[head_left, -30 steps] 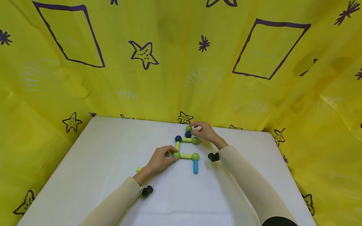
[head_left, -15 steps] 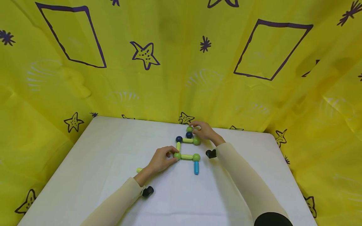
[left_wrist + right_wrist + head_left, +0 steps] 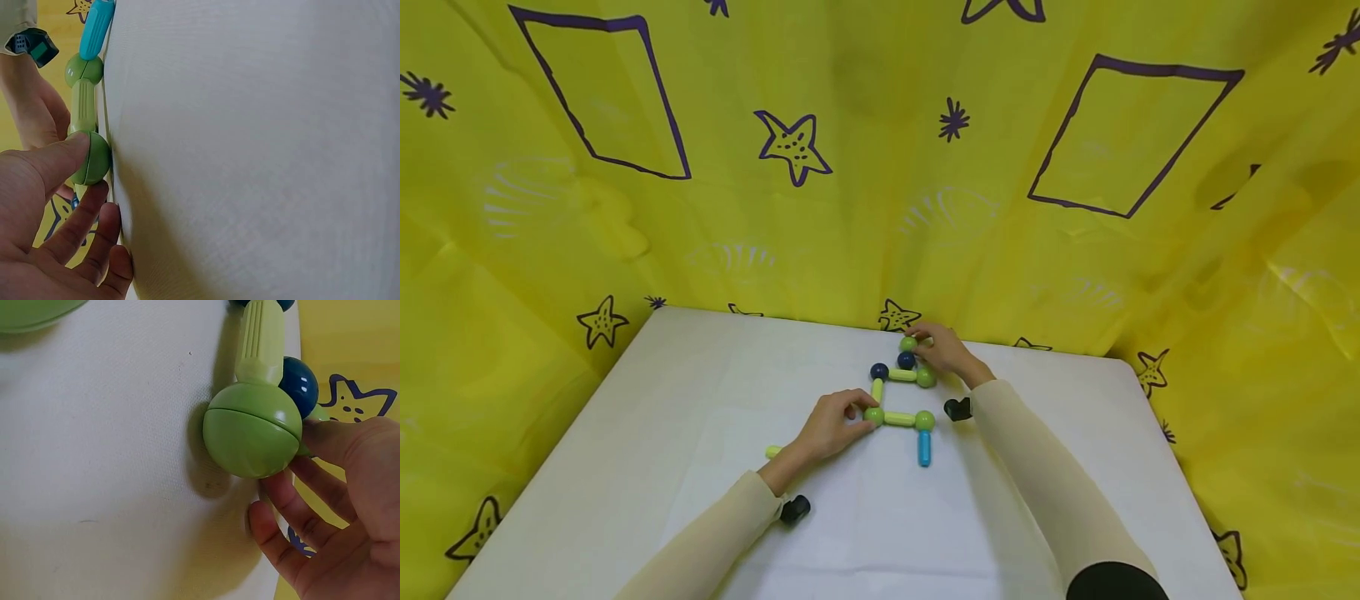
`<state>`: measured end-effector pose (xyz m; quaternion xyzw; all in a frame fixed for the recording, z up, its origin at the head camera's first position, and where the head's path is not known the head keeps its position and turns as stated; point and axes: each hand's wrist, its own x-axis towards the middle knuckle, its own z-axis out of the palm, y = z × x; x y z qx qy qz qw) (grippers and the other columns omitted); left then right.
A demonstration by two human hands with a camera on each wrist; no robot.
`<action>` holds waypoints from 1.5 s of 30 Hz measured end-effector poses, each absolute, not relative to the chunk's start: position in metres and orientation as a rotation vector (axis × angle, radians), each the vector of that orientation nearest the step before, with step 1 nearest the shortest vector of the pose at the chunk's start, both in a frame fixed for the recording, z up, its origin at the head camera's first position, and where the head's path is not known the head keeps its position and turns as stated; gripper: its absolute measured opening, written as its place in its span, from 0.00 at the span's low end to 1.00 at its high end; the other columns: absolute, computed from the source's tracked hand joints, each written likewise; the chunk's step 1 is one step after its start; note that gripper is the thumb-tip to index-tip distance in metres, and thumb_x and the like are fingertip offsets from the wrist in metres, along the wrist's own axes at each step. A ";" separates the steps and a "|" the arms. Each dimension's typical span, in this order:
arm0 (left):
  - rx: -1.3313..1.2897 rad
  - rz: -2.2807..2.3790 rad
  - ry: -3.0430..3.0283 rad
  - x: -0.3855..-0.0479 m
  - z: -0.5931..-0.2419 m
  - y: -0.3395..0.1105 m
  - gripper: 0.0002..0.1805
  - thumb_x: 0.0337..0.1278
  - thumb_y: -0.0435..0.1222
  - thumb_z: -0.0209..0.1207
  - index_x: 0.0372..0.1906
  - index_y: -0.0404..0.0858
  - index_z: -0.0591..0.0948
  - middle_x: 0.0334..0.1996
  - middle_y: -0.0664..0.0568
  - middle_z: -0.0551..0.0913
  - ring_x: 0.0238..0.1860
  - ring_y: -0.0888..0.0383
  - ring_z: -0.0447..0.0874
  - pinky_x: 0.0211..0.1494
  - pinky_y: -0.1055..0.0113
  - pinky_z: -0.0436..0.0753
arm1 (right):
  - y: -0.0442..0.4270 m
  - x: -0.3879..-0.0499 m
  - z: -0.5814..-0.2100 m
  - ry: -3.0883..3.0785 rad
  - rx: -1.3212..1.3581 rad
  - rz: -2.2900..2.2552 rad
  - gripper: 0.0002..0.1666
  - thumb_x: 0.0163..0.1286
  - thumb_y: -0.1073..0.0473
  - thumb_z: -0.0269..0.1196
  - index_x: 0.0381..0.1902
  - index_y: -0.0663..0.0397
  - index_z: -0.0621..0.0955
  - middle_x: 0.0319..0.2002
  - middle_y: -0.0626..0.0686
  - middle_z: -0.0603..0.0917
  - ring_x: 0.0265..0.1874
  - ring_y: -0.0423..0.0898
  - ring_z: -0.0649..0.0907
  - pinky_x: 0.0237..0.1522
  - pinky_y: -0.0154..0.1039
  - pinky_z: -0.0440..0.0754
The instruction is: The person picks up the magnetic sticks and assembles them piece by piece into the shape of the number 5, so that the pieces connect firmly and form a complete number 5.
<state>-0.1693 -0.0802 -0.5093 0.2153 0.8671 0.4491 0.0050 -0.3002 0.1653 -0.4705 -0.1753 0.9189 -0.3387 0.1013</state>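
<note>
In the head view my left hand (image 3: 835, 427) pinches the green ball (image 3: 874, 416) at the near left corner of a chain of rods and balls. The left wrist view shows its thumb on that ball (image 3: 91, 159). From there a yellow-green rod (image 3: 899, 419) runs right to another green ball (image 3: 925, 421), with a blue rod (image 3: 924, 448) pointing towards me. My right hand (image 3: 943, 350) holds the far green ball (image 3: 908, 343), beside a dark blue ball (image 3: 906, 361). In the right wrist view its fingers partly hide behind the larger-looking green ball (image 3: 252, 430).
A loose yellow-green rod (image 3: 772, 452) lies partly behind my left wrist. The white table (image 3: 715, 367) ends at a yellow patterned curtain (image 3: 850, 242) behind and on both sides. Another dark blue ball (image 3: 879, 372) forms the chain's far left corner.
The head view has shifted slightly, so the scene sits a little further right. My right forearm has moved slightly left relative to the table. Both hands keep their places on the chain.
</note>
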 end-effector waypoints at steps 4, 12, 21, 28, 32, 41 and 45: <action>0.677 1.409 2.713 -0.170 -0.509 -0.080 0.13 0.58 0.31 0.72 0.48 0.40 0.86 0.42 0.53 0.87 0.40 0.55 0.80 0.45 0.64 0.78 | 0.166 -0.301 -0.471 2.716 -0.488 -1.007 0.19 0.76 0.65 0.61 0.62 0.59 0.79 0.59 0.65 0.82 0.60 0.63 0.79 0.65 0.59 0.72; 0.682 1.420 2.721 -0.169 -0.508 -0.078 0.13 0.59 0.31 0.71 0.48 0.40 0.86 0.42 0.53 0.87 0.40 0.55 0.80 0.45 0.64 0.78 | 0.169 -0.302 -0.471 2.715 -0.439 -1.035 0.19 0.75 0.63 0.63 0.62 0.57 0.79 0.59 0.63 0.82 0.62 0.62 0.79 0.64 0.58 0.74; 0.680 1.408 2.717 -0.169 -0.508 -0.077 0.13 0.58 0.32 0.72 0.49 0.40 0.86 0.42 0.53 0.87 0.40 0.53 0.80 0.45 0.65 0.77 | 0.180 -0.299 -0.472 2.713 -0.367 -1.121 0.18 0.75 0.61 0.64 0.60 0.57 0.80 0.58 0.62 0.82 0.57 0.59 0.81 0.54 0.49 0.82; 0.686 1.418 2.711 -0.169 -0.508 -0.078 0.13 0.58 0.31 0.72 0.48 0.40 0.86 0.41 0.52 0.87 0.39 0.52 0.80 0.44 0.64 0.77 | 0.197 -0.294 -0.469 2.743 -0.341 -1.119 0.17 0.74 0.61 0.65 0.59 0.56 0.81 0.56 0.63 0.83 0.53 0.59 0.83 0.52 0.49 0.83; 0.689 1.420 2.706 -0.169 -0.508 -0.078 0.13 0.58 0.31 0.72 0.48 0.40 0.87 0.41 0.53 0.87 0.39 0.52 0.79 0.44 0.66 0.76 | 0.210 -0.290 -0.467 2.753 -0.362 -1.128 0.18 0.73 0.61 0.66 0.58 0.57 0.81 0.55 0.63 0.83 0.49 0.59 0.84 0.49 0.49 0.84; 0.710 1.430 2.717 -0.169 -0.509 -0.078 0.13 0.57 0.31 0.72 0.48 0.39 0.87 0.40 0.53 0.87 0.38 0.53 0.80 0.43 0.65 0.77 | 0.235 -0.265 -0.459 2.819 -0.442 -1.124 0.18 0.71 0.61 0.68 0.56 0.56 0.82 0.54 0.63 0.85 0.40 0.55 0.85 0.43 0.47 0.83; 0.709 1.430 2.731 -0.169 -0.509 -0.079 0.13 0.57 0.31 0.72 0.47 0.40 0.87 0.40 0.53 0.88 0.38 0.53 0.80 0.43 0.63 0.79 | 0.244 -0.249 -0.461 2.842 -0.494 -1.114 0.17 0.70 0.60 0.69 0.55 0.54 0.83 0.52 0.59 0.86 0.37 0.51 0.85 0.40 0.44 0.83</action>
